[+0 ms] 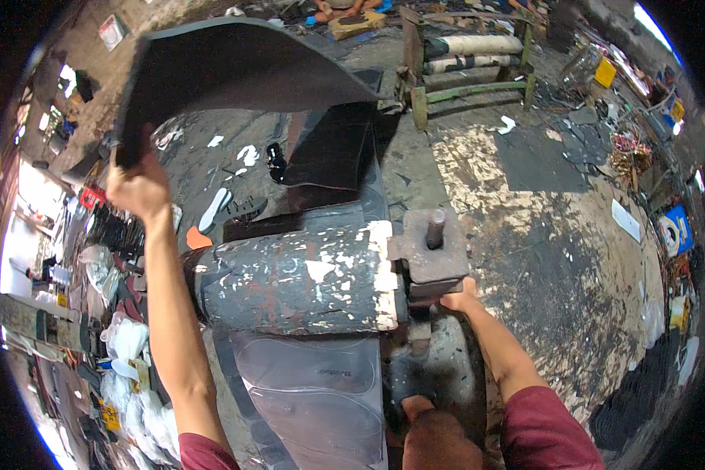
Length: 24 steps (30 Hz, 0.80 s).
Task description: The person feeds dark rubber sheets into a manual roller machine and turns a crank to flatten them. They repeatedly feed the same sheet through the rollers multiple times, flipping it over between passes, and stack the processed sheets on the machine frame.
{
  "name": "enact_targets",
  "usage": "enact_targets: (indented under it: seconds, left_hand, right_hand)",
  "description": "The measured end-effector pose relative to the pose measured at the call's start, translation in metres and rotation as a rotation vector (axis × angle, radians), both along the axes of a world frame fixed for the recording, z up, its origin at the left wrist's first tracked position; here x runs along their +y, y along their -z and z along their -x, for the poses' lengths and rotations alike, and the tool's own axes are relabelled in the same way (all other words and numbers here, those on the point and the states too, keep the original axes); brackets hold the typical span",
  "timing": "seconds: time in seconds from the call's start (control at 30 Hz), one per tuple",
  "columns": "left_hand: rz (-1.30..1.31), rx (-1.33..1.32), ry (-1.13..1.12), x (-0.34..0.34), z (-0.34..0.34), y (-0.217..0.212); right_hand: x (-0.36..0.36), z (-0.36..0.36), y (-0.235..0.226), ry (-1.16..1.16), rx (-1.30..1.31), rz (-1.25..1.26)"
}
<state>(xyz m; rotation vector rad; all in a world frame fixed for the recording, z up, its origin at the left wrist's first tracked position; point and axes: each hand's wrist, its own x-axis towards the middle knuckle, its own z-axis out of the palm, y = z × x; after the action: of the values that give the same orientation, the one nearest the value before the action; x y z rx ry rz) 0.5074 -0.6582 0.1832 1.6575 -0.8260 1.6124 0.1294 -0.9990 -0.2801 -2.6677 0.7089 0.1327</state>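
The left hand (137, 188) is raised high, its fingers clamped on the lower left corner of a large dark rubber sheet (235, 66). The sheet curves up and away from that hand, arching to the right above the press (298, 278).

The right hand (456, 299) sits low at the right end of the press, tucked under a rusty metal block (431, 254) with a short upright bolt (435, 227). Its fingers are hidden beneath the block, so whether it grips anything cannot be told.

Between the two forearms lies the press's heavy drum, dark with chipped white paint. Just below it, toward the person, a grey sheet (321, 392) shows sole-shaped outlines pressed into it. Another dark sheet (329, 149) hangs beyond the drum, under the lifted one.

Left of the left forearm, clear plastic bags (125, 337) lie heaped on the floor, their contents too blurred to tell. White sole cut-outs (214, 207) lie scattered on the floor near the left hand. Far beyond the right hand stands a wooden frame (466, 66) holding rolled material.
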Motion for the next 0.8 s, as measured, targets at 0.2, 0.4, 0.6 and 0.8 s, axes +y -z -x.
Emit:
enact_targets:
  seconds: [0.2,0.4,0.6,0.8]
  left_hand:
    - [0.187,0.533,-0.661,-0.010,-0.029,-0.075]
    - [-0.178,0.021,-0.063,-0.019,-0.006,0.002]
    - [-1.144,0.751,0.034,-0.058,0.016,0.077]
    - [-1.335,1.283,0.051,-0.057,0.052,0.071]
  right_hand:
    - [-0.006,-0.002,0.016,0.023,-0.020,-0.137]
    - [-0.012,-0.002,0.043,-0.012,-0.089,-0.122]
    - [-0.006,0.001,0.005,0.133,-0.152,-0.290]
    - [-0.013,-0.006,-0.002,0.153,-0.075,-0.228]
